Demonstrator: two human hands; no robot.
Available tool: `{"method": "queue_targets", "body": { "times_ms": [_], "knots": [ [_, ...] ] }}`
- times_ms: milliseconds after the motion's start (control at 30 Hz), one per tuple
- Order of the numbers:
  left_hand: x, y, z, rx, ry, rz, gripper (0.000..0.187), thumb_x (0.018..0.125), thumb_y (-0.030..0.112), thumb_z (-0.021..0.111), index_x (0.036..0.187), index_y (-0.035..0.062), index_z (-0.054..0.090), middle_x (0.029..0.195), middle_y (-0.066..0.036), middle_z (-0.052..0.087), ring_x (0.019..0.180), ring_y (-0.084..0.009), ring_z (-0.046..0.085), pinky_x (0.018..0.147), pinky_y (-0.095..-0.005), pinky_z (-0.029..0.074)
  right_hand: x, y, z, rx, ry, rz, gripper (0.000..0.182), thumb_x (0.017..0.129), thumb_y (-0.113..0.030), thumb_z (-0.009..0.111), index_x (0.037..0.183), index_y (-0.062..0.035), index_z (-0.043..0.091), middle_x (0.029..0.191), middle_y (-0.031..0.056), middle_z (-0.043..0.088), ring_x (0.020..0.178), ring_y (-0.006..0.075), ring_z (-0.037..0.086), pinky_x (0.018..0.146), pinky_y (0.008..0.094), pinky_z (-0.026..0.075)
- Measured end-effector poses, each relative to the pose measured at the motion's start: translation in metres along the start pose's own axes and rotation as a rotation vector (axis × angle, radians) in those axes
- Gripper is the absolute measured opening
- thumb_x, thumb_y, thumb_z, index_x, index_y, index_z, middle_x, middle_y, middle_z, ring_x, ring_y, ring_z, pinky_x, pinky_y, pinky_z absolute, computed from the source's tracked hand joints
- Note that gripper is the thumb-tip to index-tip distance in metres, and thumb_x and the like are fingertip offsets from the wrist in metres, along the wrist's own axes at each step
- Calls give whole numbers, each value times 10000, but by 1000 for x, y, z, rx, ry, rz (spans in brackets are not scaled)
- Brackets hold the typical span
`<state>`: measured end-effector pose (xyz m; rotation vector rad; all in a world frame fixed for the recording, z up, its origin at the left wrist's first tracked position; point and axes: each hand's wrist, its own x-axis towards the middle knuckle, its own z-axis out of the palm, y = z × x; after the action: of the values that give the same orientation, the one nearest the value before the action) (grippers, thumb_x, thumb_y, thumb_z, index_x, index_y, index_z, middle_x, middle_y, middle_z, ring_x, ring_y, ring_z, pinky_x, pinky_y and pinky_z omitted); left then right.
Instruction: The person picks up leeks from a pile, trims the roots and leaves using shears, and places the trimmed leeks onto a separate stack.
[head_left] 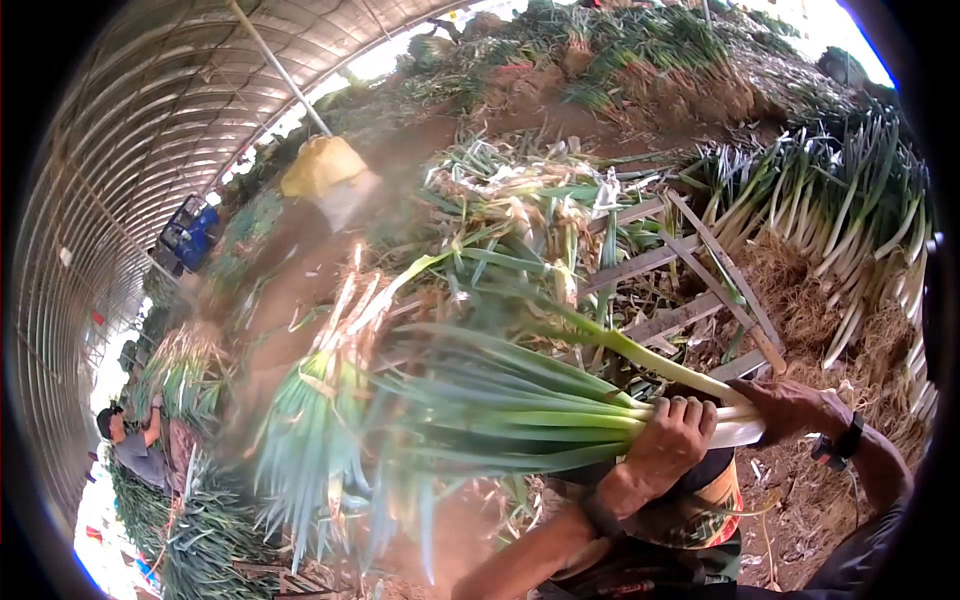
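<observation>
We have a bunch of green-leaved, white-shanked long onions (540, 415) at five o'clock from the view's centre, leaves fanning toward nine o'clock, pale ends toward three. Our left hand (672, 440) has its grip clamped round the stalks; our right hand (790, 408) is closed on the white ends, together with one thick bent green stalk (655, 355). We judge the step to be gathering and evening the bunch, so the next move calls for a firm left grip while the right hand squares the ends. From the bunch, crossed grey wooden slats (722, 304) sit at one o'clock, a row of white-stalked onions (840, 190) farther out toward two, and a blurred, rooty green bundle (318, 400) at nine
</observation>
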<state>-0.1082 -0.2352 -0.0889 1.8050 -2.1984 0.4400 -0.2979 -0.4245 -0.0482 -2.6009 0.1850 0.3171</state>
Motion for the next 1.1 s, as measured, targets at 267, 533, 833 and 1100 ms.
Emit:
{"method": "queue_targets", "body": {
  "times_ms": [267, 533, 833, 1100],
  "knots": [
    [-57, -23, -44, -330, 88, -89, 493, 895, 268, 723, 1281, -18, 613, 1313, -183, 602, 1244, -342, 566, 1078, -497, 423, -13, -39, 11, -192, 194, 76, 883, 724, -144, 811, 1490, -10, 393, 1081, 215, 613, 865, 387, 673, 707, 481, 566],
    [-122, -66, -97, -210, 254, -622, 289, 855, 220, 763, 1082, 51, 705, 1139, -117, 663, 1078, -316, 630, 958, -447, 479, -15, -41, 31, -306, 427, -53, 788, 734, -104, 803, 1424, 33, 448, 985, 189, 610, 820, 331, 644, 685, 443, 557],
    [-46, -72, -85, -97, -146, -451, 307, 886, 299, 713, 1101, 80, 706, 1001, -98, 658, 1003, -281, 619, 879, -437, 461, -11, -54, 31, -311, 426, -18, 713, 762, -60, 760, 1396, 35, 448, 1005, 192, 615, 870, 350, 651, 743, 453, 565],
    [-48, -111, -85, -102, 74, -637, 54, 980, 69, 517, 965, 56, 567, 858, -111, 612, 753, -329, 641, 666, -461, 521, -15, -63, 30, -335, 466, 21, 480, 828, 11, 682, 1270, -16, 496, 1066, 206, 617, 978, 388, 658, 761, 474, 610]
  ]
}}
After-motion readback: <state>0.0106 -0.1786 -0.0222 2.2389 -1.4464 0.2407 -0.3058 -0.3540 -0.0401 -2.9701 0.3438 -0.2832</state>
